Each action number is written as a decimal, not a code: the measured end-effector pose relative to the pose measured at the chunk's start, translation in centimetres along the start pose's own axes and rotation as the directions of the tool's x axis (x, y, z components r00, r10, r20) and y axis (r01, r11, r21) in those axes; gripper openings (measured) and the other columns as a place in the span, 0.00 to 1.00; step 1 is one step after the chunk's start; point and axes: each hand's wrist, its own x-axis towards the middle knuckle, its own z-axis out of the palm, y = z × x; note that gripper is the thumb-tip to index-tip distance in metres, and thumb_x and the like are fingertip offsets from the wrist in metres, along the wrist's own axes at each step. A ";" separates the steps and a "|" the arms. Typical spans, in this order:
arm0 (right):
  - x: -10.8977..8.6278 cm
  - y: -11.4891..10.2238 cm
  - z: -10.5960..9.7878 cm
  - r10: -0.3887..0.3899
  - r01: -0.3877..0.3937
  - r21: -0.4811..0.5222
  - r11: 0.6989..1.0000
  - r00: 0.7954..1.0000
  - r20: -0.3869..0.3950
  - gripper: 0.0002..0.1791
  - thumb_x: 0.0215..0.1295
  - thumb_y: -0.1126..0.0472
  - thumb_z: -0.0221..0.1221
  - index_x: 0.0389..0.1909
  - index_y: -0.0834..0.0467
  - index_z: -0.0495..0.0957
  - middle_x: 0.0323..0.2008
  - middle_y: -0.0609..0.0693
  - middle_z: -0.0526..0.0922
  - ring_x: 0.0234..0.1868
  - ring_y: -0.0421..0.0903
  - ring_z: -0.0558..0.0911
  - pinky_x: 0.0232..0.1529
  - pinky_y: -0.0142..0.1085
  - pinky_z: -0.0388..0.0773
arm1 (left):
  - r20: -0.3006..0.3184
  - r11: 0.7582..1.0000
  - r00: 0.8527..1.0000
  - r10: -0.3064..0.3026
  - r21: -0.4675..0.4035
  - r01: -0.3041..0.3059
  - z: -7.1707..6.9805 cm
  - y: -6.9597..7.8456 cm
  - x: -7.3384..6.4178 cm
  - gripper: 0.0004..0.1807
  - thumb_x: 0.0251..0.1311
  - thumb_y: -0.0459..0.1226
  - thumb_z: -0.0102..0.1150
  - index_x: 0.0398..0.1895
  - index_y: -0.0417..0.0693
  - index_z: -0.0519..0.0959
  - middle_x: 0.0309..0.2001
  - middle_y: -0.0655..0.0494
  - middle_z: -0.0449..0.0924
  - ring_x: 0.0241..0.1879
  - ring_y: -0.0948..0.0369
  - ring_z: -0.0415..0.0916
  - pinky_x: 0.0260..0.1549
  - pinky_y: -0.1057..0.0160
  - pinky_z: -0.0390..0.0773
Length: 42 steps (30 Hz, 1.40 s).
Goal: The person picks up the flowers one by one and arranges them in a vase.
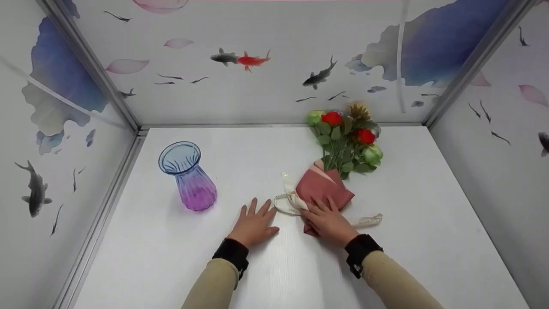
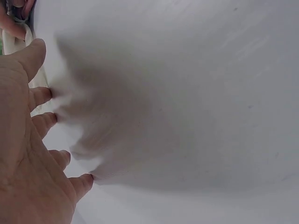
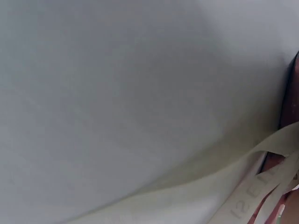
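Observation:
A bouquet of artificial flowers (image 1: pixel 343 137) lies on the white table, its stems wrapped in dark pink paper (image 1: pixel 324 189) and tied with a cream ribbon (image 1: pixel 296 199). My right hand (image 1: pixel 330 221) rests on the lower part of the wrapping with its fingers extended. Flat on the table just left of the ribbon is my left hand (image 1: pixel 255 223), fingers spread, holding nothing. In the left wrist view its fingertips (image 2: pixel 44 122) touch the white surface. The right wrist view shows printed ribbon (image 3: pixel 247 198) beside the wrapping, and the right hand is mostly out of that frame.
A ribbed glass vase (image 1: pixel 188 176), blue at the rim and purple at the base, stands on the left of the table (image 1: pixel 257 159). White panels (image 1: pixel 274 94) printed with fish and petals enclose the back and sides.

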 end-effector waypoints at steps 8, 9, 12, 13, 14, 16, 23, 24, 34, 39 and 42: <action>1.1 -0.5 -0.5 0.157 -0.127 0.242 0.962 0.981 -0.110 0.28 0.62 0.75 0.64 0.64 0.64 0.76 0.52 0.60 0.85 0.62 0.61 0.80 0.68 0.63 0.66 | 0.003 1.000 1.000 0.014 0.001 -0.014 0.0 0.4 0.3 0.36 0.71 0.52 0.56 0.78 0.50 0.64 0.79 0.49 0.58 0.77 0.34 0.49 0.70 0.32 0.56; 1.2 -0.6 -0.6 0.209 -0.174 0.273 0.946 0.972 -0.104 0.29 0.62 0.75 0.64 0.65 0.63 0.75 0.52 0.61 0.85 0.62 0.61 0.80 0.68 0.61 0.66 | -0.002 1.000 1.000 0.020 0.005 -0.020 0.0 0.4 0.3 0.36 0.71 0.52 0.57 0.78 0.49 0.64 0.79 0.50 0.59 0.77 0.34 0.50 0.70 0.32 0.57; 1.6 -0.9 -0.9 0.349 -0.307 0.344 0.887 0.935 -0.066 0.30 0.63 0.73 0.66 0.67 0.61 0.75 0.52 0.59 0.86 0.63 0.64 0.78 0.68 0.60 0.67 | -0.008 1.000 1.000 0.027 0.013 -0.027 0.0 0.6 0.4 0.36 0.70 0.50 0.58 0.78 0.49 0.64 0.79 0.51 0.59 0.77 0.35 0.50 0.70 0.33 0.57; 1.6 -1.0 -1.0 0.385 -0.341 0.360 0.868 0.921 -0.057 0.29 0.63 0.72 0.66 0.66 0.61 0.76 0.52 0.59 0.86 0.63 0.66 0.77 0.67 0.60 0.68 | -0.006 0.999 1.000 0.026 0.019 -0.026 0.0 0.7 0.4 0.36 0.71 0.50 0.58 0.78 0.48 0.64 0.79 0.52 0.59 0.77 0.35 0.50 0.70 0.33 0.57; 1.7 -1.0 -1.0 0.416 -0.370 0.370 0.852 0.908 -0.049 0.26 0.63 0.71 0.66 0.64 0.60 0.78 0.51 0.59 0.87 0.64 0.66 0.77 0.66 0.60 0.70 | -0.008 0.999 1.000 0.026 0.022 -0.026 0.0 0.8 0.4 0.36 0.70 0.50 0.58 0.78 0.48 0.64 0.79 0.52 0.59 0.77 0.36 0.50 0.70 0.33 0.57; 1.7 -1.1 -1.0 0.458 -0.407 0.390 0.826 0.888 -0.042 0.20 0.63 0.70 0.67 0.57 0.60 0.83 0.50 0.57 0.87 0.63 0.67 0.77 0.66 0.59 0.71 | -0.008 0.999 1.000 0.026 0.026 -0.025 0.1 0.9 0.5 0.37 0.69 0.49 0.59 0.77 0.46 0.64 0.79 0.53 0.59 0.77 0.36 0.50 0.70 0.33 0.57; 1.8 -0.8 -1.2 0.560 -0.485 0.522 0.702 0.829 0.017 0.06 0.65 0.68 0.65 0.39 0.54 0.82 0.39 0.47 0.88 0.41 0.46 0.83 0.47 0.44 0.80 | -0.008 0.999 1.000 0.026 0.024 -0.026 0.4 1.1 0.8 0.37 0.70 0.48 0.59 0.78 0.47 0.62 0.80 0.54 0.56 0.78 0.36 0.48 0.71 0.34 0.55; 1.8 -0.8 -1.3 0.573 -0.497 0.538 0.681 0.819 0.031 0.06 0.66 0.68 0.64 0.39 0.53 0.80 0.38 0.47 0.88 0.40 0.45 0.82 0.46 0.43 0.79 | -0.015 0.999 1.000 0.028 0.023 -0.028 0.4 1.1 0.9 0.38 0.70 0.48 0.59 0.79 0.48 0.61 0.80 0.54 0.56 0.78 0.36 0.48 0.71 0.34 0.56; 1.9 -0.1 -1.6 0.636 -0.582 0.635 0.508 0.751 0.180 0.09 0.71 0.65 0.60 0.49 0.55 0.77 0.46 0.52 0.87 0.47 0.47 0.83 0.51 0.45 0.78 | -0.006 0.998 0.999 0.051 -0.041 -0.051 0.2 1.9 1.6 0.41 0.70 0.47 0.60 0.82 0.55 0.54 0.81 0.59 0.55 0.79 0.38 0.46 0.72 0.33 0.53; 2.0 0.2 -1.7 0.641 -0.605 0.653 0.455 0.732 0.231 0.11 0.71 0.64 0.60 0.52 0.55 0.82 0.43 0.51 0.87 0.45 0.45 0.82 0.49 0.40 0.78 | 0.006 0.998 0.998 0.056 -0.010 -0.056 0.2 2.5 1.8 0.40 0.71 0.48 0.58 0.82 0.57 0.54 0.81 0.57 0.53 0.78 0.36 0.46 0.72 0.34 0.54; 1.9 0.3 -1.8 0.637 -0.598 0.681 0.423 0.731 0.246 0.08 0.72 0.64 0.60 0.47 0.57 0.85 0.38 0.50 0.87 0.40 0.44 0.81 0.45 0.36 0.77 | 0.010 0.998 0.998 0.063 -0.001 -0.063 0.2 2.8 1.9 0.39 0.72 0.48 0.57 0.82 0.57 0.54 0.81 0.56 0.53 0.78 0.36 0.47 0.72 0.35 0.55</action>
